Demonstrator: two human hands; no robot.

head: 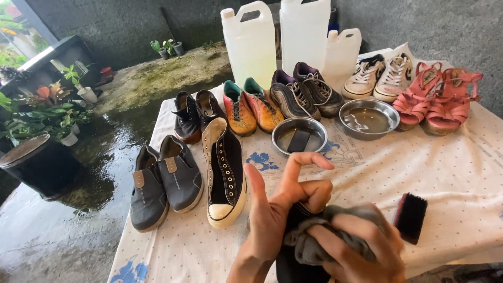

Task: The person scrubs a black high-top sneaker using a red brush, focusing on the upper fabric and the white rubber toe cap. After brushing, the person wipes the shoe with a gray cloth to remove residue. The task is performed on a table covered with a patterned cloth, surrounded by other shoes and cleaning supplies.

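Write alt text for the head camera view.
Two bare hands, left hand and right hand, wrap a grey cloth around a dark object, over a cloth-covered table. Rows of shoes, two metal bowls, a black brush and white plastic jugs sit on it.

- You have one view only, from the camera on your head, looking down and forward across the counter (pixel 445 173) from its near edge.
- It sits close: your left hand (pixel 277 209) and right hand (pixel 356 246) fill the bottom of the frame.
- The far edge, its row of shoes and the jugs (pixel 251 42) lie at the top; wet floor (pixel 78 209) shows past the left edge.
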